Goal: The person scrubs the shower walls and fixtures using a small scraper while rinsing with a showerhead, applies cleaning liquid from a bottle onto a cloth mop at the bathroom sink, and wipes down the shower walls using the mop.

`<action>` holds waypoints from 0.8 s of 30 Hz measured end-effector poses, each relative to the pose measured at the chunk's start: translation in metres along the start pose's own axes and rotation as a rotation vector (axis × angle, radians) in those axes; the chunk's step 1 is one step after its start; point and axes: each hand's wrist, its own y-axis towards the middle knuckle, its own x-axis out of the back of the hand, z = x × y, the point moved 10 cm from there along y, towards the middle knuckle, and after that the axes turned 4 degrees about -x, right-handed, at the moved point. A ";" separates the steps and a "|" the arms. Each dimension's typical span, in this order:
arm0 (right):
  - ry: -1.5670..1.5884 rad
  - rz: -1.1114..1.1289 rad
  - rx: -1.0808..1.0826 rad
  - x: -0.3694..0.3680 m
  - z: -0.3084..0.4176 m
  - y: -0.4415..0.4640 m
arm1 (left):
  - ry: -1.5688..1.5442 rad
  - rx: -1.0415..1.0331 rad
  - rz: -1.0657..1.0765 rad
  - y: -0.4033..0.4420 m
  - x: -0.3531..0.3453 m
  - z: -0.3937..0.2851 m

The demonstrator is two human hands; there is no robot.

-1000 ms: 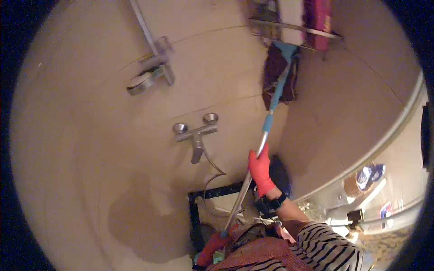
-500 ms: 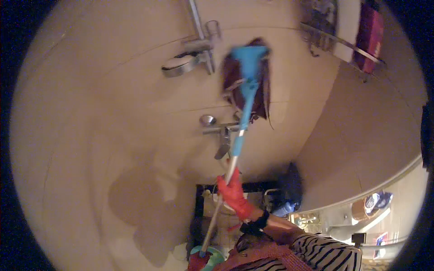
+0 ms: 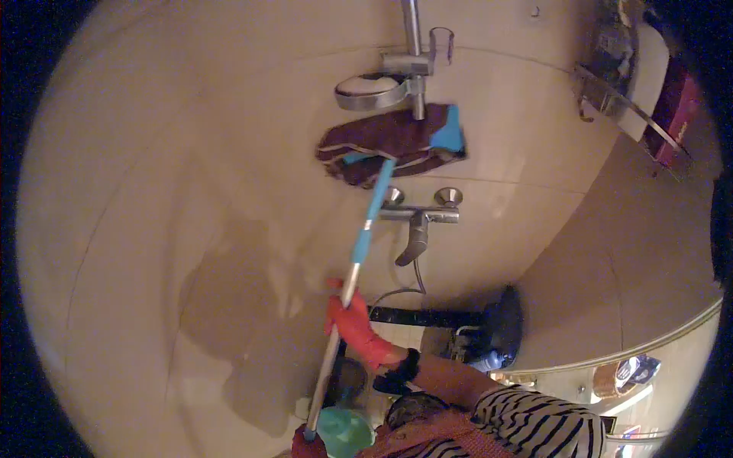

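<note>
My right hand [image 3: 359, 333], in a red glove, is wrapped round the silver and blue pole of a flat mop [image 3: 372, 210]. Lower down, at the bottom edge, my left hand [image 3: 308, 444] in a darker red glove closes on the pole's end. Against the tiled wall, the blue mop head carries a dark maroon cloth [image 3: 382, 141], its far right corner showing blue. The cloth sits just under the shower soap dish [image 3: 372, 91] and above the mixer tap [image 3: 420, 215].
A chrome shower rail [image 3: 412, 27] runs up the wall. At upper right, a wall rack [image 3: 634, 107] holds bottles and a pink pack. A hose hangs below the tap. Down low are a green basin [image 3: 347, 431] and a dark bag-like object [image 3: 500, 328].
The mop head has swung left and down, from right of the soap dish to beneath it, and turned sideways. Both hands moved left with the pole; the view shifted too.
</note>
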 end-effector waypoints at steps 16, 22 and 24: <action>-0.666 -0.321 -0.034 0.080 0.101 -0.024 | -0.197 -0.143 0.757 -0.017 -0.135 -0.095; -0.843 -0.369 0.180 0.052 0.164 -0.025 | -0.431 -0.089 1.097 -0.026 -0.156 -0.125; -0.884 -0.387 0.221 0.046 0.185 -0.019 | -0.507 -0.121 1.130 -0.024 -0.170 -0.143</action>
